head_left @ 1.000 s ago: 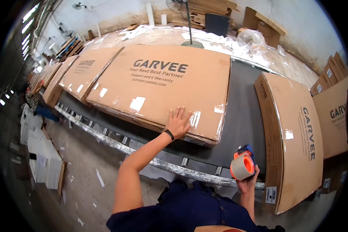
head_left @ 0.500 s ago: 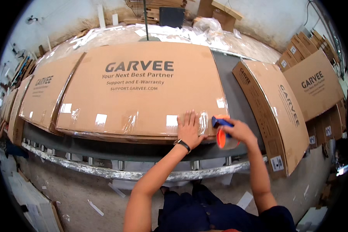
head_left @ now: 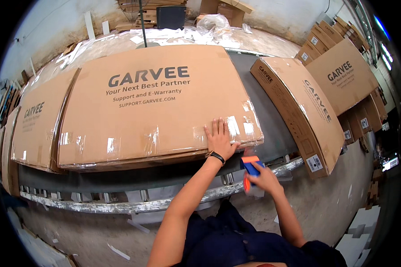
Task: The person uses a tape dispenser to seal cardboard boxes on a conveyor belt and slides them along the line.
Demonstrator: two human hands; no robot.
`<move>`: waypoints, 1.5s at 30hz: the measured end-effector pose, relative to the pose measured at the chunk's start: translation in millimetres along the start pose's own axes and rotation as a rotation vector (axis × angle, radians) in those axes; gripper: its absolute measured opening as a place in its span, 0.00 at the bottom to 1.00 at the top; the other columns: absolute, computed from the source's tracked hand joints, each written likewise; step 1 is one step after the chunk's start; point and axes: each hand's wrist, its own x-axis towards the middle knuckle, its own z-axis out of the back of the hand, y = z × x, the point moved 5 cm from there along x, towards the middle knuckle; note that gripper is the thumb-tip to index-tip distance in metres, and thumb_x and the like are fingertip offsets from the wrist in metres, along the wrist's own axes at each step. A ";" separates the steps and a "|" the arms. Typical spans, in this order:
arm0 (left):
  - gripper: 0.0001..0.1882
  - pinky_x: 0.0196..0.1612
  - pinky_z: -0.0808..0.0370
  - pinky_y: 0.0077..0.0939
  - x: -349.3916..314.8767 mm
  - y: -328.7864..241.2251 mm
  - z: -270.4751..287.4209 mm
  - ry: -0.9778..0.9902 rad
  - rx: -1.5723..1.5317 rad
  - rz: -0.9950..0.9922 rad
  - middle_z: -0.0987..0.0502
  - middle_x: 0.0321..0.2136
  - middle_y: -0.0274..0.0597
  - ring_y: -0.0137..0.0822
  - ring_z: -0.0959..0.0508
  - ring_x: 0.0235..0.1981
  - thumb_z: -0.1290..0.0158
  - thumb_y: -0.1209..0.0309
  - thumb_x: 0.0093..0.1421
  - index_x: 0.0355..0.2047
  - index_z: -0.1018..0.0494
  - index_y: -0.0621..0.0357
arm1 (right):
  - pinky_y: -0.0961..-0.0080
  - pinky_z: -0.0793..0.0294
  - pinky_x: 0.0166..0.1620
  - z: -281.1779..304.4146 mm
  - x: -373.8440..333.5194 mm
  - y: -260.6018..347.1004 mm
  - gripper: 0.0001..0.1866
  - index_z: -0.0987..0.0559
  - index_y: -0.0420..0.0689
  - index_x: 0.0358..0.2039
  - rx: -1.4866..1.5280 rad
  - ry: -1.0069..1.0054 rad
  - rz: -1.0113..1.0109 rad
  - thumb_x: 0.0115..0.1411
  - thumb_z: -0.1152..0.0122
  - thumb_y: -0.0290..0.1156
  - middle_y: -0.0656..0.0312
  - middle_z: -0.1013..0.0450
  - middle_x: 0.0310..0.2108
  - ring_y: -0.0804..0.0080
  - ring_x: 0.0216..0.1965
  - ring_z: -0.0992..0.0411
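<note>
A large flat brown carton (head_left: 133, 118) with dark print lies on the conveyor in front of me, strips of clear tape shining along its near edge. My left hand (head_left: 219, 138) rests flat on its near right part, fingers stretched out, a dark band at the wrist. Wrapped in the fingers of my right hand (head_left: 263, 179) is a blue and orange tape dispenser (head_left: 251, 165). It is held just off the carton's near right corner, above the conveyor's near rail. The tape roll is partly hidden and blurred.
Another carton (head_left: 35, 120) lies close on the left. To the right, a carton (head_left: 298, 111) sits tilted across the conveyor belt (head_left: 272, 129), with further cartons (head_left: 343, 75) stacked behind. A worn metal rail (head_left: 133, 205) with rollers runs along the near side. Paper scraps (head_left: 119, 252) litter the floor.
My right hand has drawn the tape dispenser toward me, away from the carton's near edge. The left hand stays flat on the carton. The whole view has shifted and turned slightly.
</note>
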 end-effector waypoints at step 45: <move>0.34 0.51 0.35 0.51 -236.0 534.6 243.5 -0.335 0.601 1.593 0.37 0.54 0.55 0.53 0.35 0.54 0.59 0.43 0.56 0.52 0.34 0.58 | 0.61 0.48 0.59 -18.1 125.7 4.7 0.21 0.32 0.38 0.52 0.539 -1.080 0.045 0.63 0.61 0.37 0.47 0.43 0.54 0.53 0.57 0.44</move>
